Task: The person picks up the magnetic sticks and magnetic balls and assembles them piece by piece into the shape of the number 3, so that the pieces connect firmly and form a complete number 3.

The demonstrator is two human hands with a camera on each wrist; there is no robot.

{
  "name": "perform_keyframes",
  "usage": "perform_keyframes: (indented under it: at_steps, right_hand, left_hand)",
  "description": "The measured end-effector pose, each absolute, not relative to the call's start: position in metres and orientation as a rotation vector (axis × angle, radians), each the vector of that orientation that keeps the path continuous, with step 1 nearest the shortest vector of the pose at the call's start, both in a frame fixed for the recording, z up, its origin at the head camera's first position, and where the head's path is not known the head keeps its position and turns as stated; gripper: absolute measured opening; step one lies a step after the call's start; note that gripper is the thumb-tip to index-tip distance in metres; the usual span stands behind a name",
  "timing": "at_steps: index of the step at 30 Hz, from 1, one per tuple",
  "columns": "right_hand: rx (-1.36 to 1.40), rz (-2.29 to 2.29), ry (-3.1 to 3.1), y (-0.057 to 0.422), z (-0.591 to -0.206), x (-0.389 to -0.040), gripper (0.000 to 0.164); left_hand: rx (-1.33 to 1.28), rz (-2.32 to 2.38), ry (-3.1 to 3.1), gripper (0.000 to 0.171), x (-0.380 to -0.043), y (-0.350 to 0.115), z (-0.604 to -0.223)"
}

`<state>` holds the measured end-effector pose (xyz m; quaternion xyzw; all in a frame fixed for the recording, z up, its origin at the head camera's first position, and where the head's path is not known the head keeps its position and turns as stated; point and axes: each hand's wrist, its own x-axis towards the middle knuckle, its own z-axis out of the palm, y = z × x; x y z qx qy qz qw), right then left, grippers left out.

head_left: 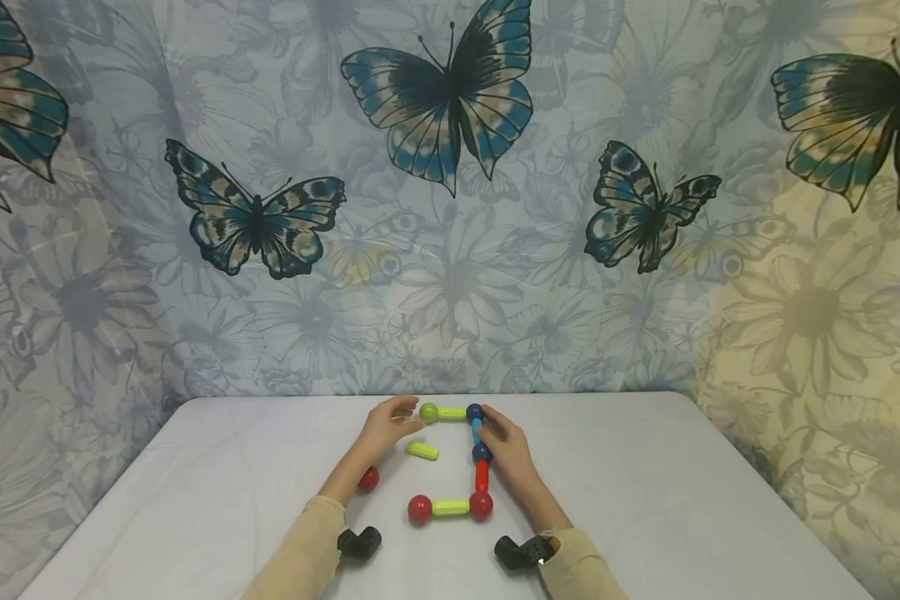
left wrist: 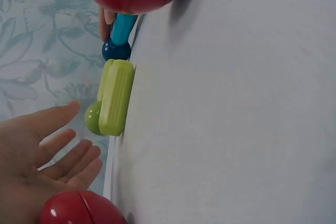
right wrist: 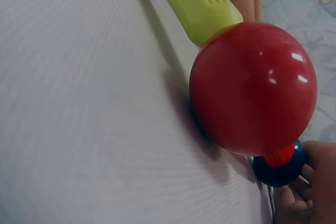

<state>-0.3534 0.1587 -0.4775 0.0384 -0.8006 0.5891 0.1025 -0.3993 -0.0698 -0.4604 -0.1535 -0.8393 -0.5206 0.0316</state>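
Observation:
A chain of toy balls and rods lies on the white table. A green ball [head_left: 428,412] at its far left end joins a yellow-green rod [head_left: 452,413] and a dark blue ball [head_left: 474,412]. From there a light blue rod [head_left: 477,432], a second dark blue ball [head_left: 482,452] and a red rod [head_left: 482,476] lead to a red ball [head_left: 481,506]. My right hand [head_left: 508,446] holds the light blue rod from the right, its fingers by the blue balls. Fingers spread, my left hand [head_left: 388,421] is just left of the green ball with nothing in it.
Nearer me, another yellow-green rod [head_left: 451,507] joins the red ball to a second red ball [head_left: 420,509]. A loose yellow-green rod [head_left: 422,451] lies inside the shape. One separate red ball [head_left: 369,478] sits beside my left forearm. Butterfly-print cloth [head_left: 450,333] hangs behind the table.

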Motion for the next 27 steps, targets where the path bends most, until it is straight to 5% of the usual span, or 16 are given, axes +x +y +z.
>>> perform_keyframes:
  at_steps: [27]
  right_hand:
    - [0.063,1.709,-2.359,0.159,-0.484,-0.353,0.045]
  left_hand:
    - [-0.770,-1.366,-2.806,0.022,-0.384,-0.086,-0.457]
